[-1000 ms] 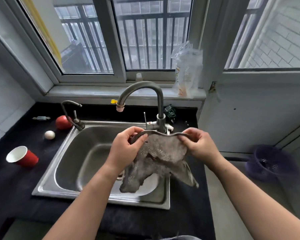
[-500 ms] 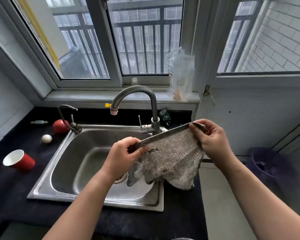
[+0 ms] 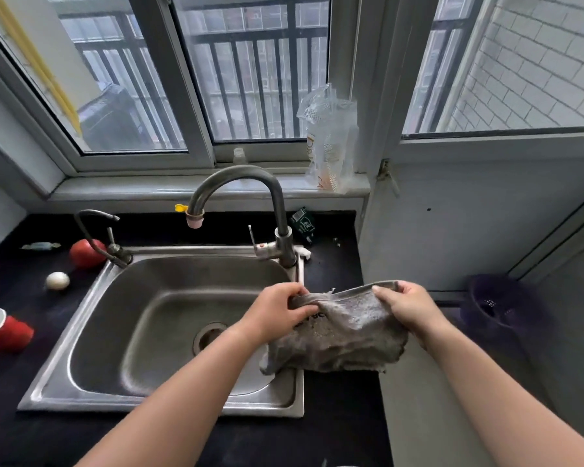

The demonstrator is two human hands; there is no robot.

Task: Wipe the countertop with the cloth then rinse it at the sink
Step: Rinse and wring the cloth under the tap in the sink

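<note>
- Your two hands hold one grey cloth (image 3: 343, 335) right of centre in the frame: your left hand (image 3: 277, 313) has its fingers closed around the bunched left end of the top edge, and your right hand (image 3: 408, 306) pinches the right end between curled fingers.
- The cloth hangs over the right rim of the single steel sink (image 3: 169, 325) and the dark countertop (image 3: 338, 416) beside it.
- Two taps stand at the back of the sink: one tall curved faucet (image 3: 243, 183) and one thin small tap (image 3: 96, 230) at left.
- On the left counter you have one red cup (image 3: 5, 330) lying on its side, one red round fruit (image 3: 86, 252) and one small white ball (image 3: 57, 280).
- One clear plastic bag (image 3: 331, 139) stands on the sill.
</note>
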